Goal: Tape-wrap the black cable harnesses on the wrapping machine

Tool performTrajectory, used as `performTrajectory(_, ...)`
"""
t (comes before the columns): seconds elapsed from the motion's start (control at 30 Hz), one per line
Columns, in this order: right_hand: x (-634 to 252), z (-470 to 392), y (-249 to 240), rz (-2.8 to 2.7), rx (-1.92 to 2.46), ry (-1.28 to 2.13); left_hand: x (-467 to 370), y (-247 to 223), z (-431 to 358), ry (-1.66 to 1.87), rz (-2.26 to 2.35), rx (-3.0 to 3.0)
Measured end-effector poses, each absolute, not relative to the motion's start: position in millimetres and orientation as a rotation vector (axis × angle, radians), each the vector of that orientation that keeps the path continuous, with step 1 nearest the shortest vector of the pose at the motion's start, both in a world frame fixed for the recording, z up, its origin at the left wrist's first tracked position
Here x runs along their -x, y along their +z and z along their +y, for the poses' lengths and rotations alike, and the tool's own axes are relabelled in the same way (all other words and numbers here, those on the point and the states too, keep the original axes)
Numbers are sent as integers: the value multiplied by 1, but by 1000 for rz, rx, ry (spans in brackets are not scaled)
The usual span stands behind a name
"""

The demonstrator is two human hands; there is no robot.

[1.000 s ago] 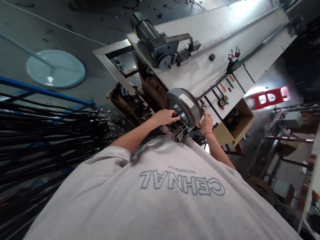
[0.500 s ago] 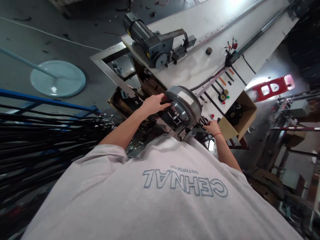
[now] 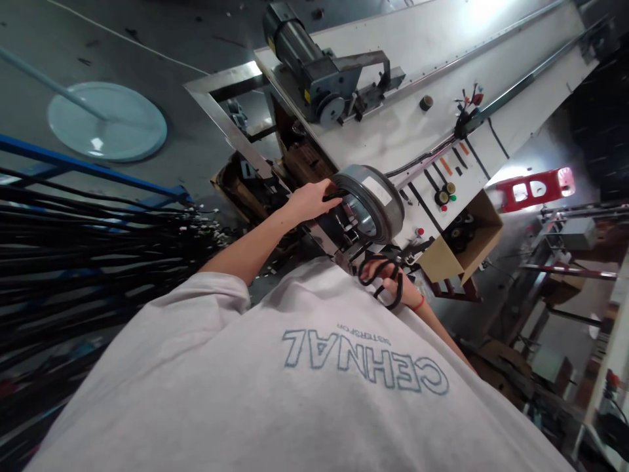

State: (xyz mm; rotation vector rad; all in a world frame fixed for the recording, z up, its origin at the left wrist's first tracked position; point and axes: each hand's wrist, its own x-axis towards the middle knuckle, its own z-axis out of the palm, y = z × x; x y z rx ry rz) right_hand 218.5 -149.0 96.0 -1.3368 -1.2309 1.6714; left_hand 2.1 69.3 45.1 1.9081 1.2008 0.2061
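A grey ring-shaped machine head with a white label stands at the bench's near end. My left hand is at the left side of its opening, with thumb and fingers closed on a dark strand that looks like a black cable. Below the ring, close to my shirt, my right hand is curled round a loose loop of black cable. Several coils of it hang around the fingers. On the far side of the ring, a black cable bundle runs along the bench.
The white bench stretches to the upper right, carrying a motor unit, a tape roll and two small rolls. A cardboard box with black rolls stands right. Black cables hang on a blue rack at left.
My right hand has moved left and toward my body from the bench edge, bringing the looped black cable with it. My left hand stays by the ring. The view has shifted slightly.
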Motion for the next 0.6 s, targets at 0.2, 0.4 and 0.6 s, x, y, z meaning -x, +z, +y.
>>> performTrajectory(0.2,-168,-73,48,-814,1007,2421,-7,57,69,160,1246,-2000)
performTrajectory(0.4,-169,-78,43,-789,1377,2212,-2,44,72,171,1587,-2004)
performTrajectory(0.6,-231,-142,92,-941,1524,1480,6,11,53,58,1084,-1484)
